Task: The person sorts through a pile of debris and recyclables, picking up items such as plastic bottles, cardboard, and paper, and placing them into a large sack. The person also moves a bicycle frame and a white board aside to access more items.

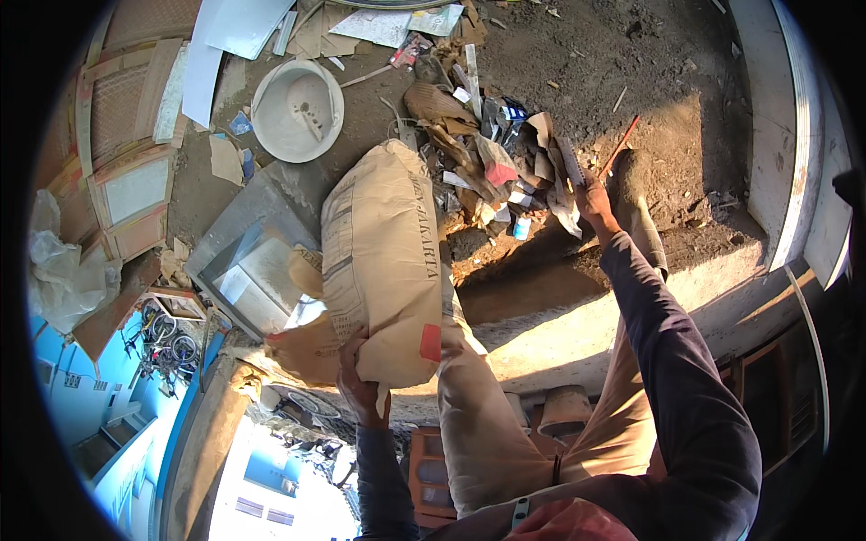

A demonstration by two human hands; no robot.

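Observation:
A large stuffed brown paper sack stands left of my legs, with dark print and a red patch near its lower end. My left hand grips the lower end of the sack. Farther out, my right hand is closed around a greyish flat strip at the edge of a litter heap of torn cardboard, paper and plastic scraps. A thin red stick points away from that same hand; I cannot tell whether it is held too.
A round whitish basin sits beyond the sack. Flat boards and wooden frames lean at the left, near a crumpled clear plastic bag. A concrete ledge crosses by my legs. White panels stand at the right.

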